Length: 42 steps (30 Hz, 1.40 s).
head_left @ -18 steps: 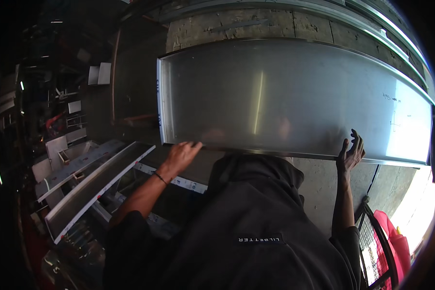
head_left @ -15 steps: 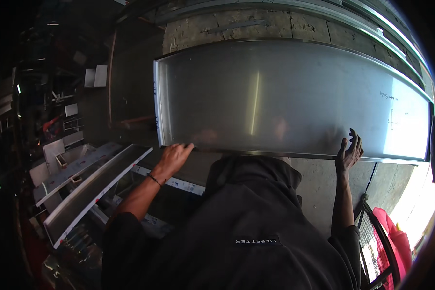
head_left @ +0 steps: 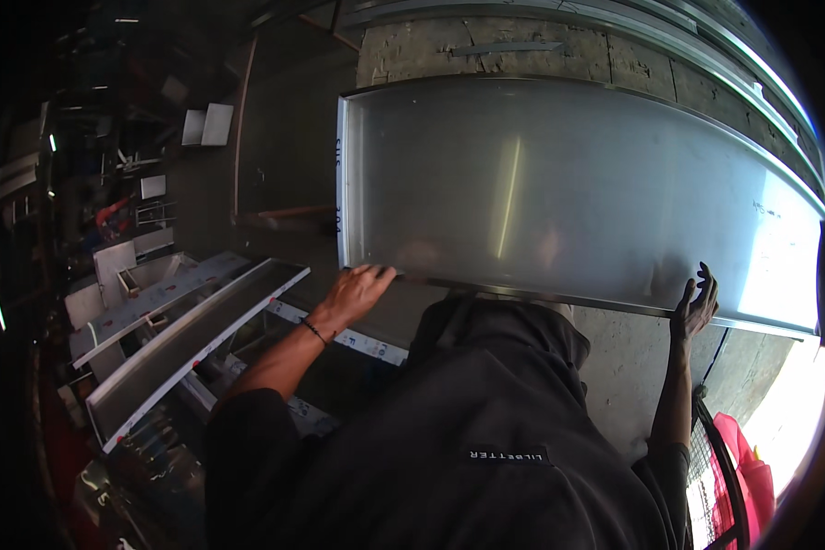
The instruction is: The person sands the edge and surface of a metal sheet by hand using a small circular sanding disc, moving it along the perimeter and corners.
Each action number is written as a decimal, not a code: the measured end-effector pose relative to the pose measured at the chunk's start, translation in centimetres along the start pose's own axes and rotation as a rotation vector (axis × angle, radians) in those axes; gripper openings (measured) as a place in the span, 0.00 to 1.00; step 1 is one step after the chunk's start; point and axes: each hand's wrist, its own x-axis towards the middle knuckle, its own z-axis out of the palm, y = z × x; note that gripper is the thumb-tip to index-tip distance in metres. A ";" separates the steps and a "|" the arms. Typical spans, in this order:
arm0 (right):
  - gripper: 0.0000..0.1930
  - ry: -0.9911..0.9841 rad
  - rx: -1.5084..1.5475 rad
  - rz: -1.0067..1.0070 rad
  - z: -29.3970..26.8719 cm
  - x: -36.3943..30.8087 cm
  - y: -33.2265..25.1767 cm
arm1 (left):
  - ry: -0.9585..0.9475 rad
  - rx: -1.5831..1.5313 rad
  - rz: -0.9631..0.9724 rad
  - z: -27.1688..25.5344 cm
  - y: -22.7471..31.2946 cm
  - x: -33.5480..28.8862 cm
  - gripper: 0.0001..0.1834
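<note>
A long, shallow sheet-metal panel (head_left: pixel 449 183) with turned-up edges spans the space in front of me, its shiny inner face upward. Near its left corner, my left hand (head_left: pixel 357 291) has its fingers curled over the near edge. A dark bracelet circles that wrist. Toward the right end, the heel of my right hand (head_left: pixel 697 307) meets the same edge. Its thumb and fingers stand up, apart, over the metal face. What supports the panel underneath is hidden.
At the lower left, another narrow metal panel (head_left: pixel 197 344) lies slanted across metal pieces. Long metal profiles (head_left: pixel 706 64) run along the far right. A black mesh frame (head_left: pixel 713 467) and pink cloth (head_left: pixel 744 458) are at the lower right. Concrete floor (head_left: pixel 614 367) shows below the panel.
The whole view has shifted, so panel, hands and surroundings appear farther right. The panel's right end sits slightly lower in the picture. Both hands keep their places along its near edge.
</note>
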 end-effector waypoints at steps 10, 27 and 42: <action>0.29 -0.025 -0.012 0.021 -0.2 -0.2 -0.3 | 0.070 0.033 0.085 1.1 1.0 0.8 0.16; 0.33 0.007 0.031 0.001 0.0 -0.2 0.1 | 0.099 -0.166 0.179 -0.7 8.6 7.7 0.10; 0.34 0.019 0.070 0.002 -0.3 -0.1 -0.4 | -0.009 -0.031 0.053 -0.3 10.1 8.0 0.13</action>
